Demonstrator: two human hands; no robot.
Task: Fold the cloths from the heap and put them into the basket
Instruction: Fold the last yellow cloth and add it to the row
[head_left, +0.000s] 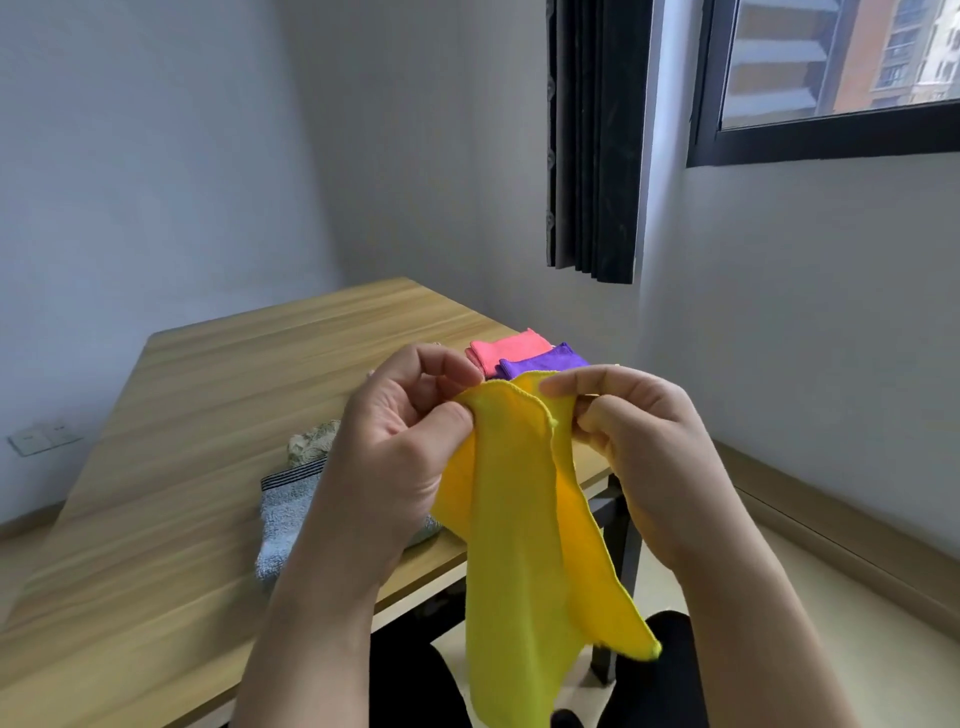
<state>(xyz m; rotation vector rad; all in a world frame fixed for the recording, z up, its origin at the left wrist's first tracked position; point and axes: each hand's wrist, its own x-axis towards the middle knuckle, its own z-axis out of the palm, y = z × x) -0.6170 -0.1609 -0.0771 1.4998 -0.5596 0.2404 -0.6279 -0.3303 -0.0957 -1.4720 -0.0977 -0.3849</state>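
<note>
Above the near edge of the wooden table (171, 426), both hands hold a yellow cloth (514, 561) up in the air. Left hand (400, 447) pinches the cloth's top edge at the left, thumb in front, fingers curled behind. Right hand (639, 436) pinches the same top edge at the right, index finger laid over the hem, other fingers curled under. The two hands are close together, almost touching, so the top edge is bunched between them. The cloth hangs down in long folds, its lower end past the table edge, over the person's dark-clothed legs (670, 670).

On the table behind the left hand lies a grey-blue towel (288, 525) with a dark striped band, partly hidden by the left wrist. Just behind it sits a crumpled pale patterned cloth (311, 441); these look like the heap. Further back, near the table's far right side, a folded pink cloth (506, 348) lies with a folded purple cloth (540, 361) overlapping its near side, both partly hidden by the hands. Cannot tell what they rest in; no basket can be made out.

Dark curtain (592, 140) hangs beside a dark-framed window (810, 140) on the right wall. A wall socket (44, 436) is low on the left wall.
</note>
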